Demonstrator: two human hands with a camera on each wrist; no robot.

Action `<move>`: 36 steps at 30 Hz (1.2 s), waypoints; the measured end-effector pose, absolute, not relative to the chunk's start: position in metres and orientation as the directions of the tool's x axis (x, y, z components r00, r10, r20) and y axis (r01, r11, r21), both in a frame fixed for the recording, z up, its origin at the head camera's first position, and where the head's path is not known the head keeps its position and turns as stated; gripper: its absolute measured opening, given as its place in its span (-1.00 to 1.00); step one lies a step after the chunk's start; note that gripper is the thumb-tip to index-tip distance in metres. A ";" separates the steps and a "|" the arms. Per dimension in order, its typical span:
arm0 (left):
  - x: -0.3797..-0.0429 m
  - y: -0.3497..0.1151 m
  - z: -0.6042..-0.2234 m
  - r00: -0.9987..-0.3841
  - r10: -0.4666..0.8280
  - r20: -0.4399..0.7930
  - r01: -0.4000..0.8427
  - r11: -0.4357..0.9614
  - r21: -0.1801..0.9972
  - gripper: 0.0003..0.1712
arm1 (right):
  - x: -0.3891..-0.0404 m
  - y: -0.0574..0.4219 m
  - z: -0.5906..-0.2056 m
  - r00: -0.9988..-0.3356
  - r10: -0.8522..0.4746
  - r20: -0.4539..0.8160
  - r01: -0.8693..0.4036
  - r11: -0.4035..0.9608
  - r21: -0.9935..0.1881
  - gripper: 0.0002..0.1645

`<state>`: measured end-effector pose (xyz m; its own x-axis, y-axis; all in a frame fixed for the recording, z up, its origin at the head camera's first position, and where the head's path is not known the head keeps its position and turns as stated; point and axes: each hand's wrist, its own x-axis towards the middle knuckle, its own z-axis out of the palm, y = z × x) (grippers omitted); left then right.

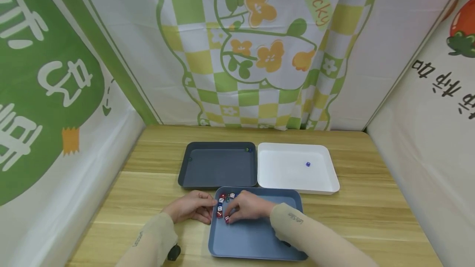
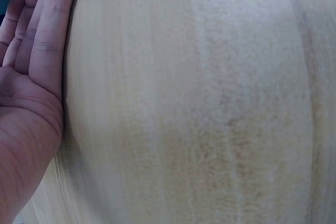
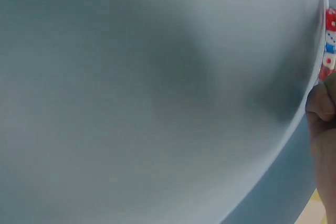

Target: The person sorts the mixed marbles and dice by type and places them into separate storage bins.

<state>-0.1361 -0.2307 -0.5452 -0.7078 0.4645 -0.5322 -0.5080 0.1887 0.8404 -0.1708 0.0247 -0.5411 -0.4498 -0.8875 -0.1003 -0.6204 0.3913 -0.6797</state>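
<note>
the right hand (image 1: 252, 206) reaches into the blue tray (image 1: 259, 238), its grip narrow, pinching a red die (image 1: 227, 219) just beside a row of dice (image 1: 221, 200) along the left wall. the left hand (image 1: 190, 207) is at that tray's left rim over the tabletop (image 1: 148, 184) – grip relaxed, fingers loosely extended. beyond lie a dark tray (image 1: 219, 168) and a white tray (image 1: 283, 168) – the latter carries a blue die (image 1: 308, 164).
</note>
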 end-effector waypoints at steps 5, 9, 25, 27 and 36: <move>-0.136 -0.230 -0.545 -0.712 0.463 -0.528 -0.505 0.185 0.843 -0.72 | -0.175 0.038 -0.538 -0.506 -0.852 -0.134 -0.570 0.447 -0.689 -0.80; -0.136 -0.231 -0.546 -0.714 0.459 -0.529 -0.507 0.184 0.842 -0.72 | -0.178 0.048 -0.533 -0.545 -0.823 -0.157 -0.531 0.484 -0.695 -0.80; -0.136 -0.231 -0.546 -0.714 0.450 -0.537 -0.512 0.188 0.838 -0.69 | -0.197 0.076 -0.505 -0.610 -0.783 -0.124 -0.511 0.508 -0.694 -0.80; -0.135 -0.231 -0.546 -0.711 0.456 -0.536 -0.516 0.180 0.838 -0.69 | -0.200 0.081 -0.503 -0.616 -0.780 -0.110 -0.512 0.503 -0.697 -0.80; -0.134 -0.229 -0.546 -0.719 0.463 -0.518 -0.510 0.155 0.846 -0.70 | -0.220 0.106 -0.489 -0.682 -0.727 -0.078 -0.489 0.533 -0.691 -0.81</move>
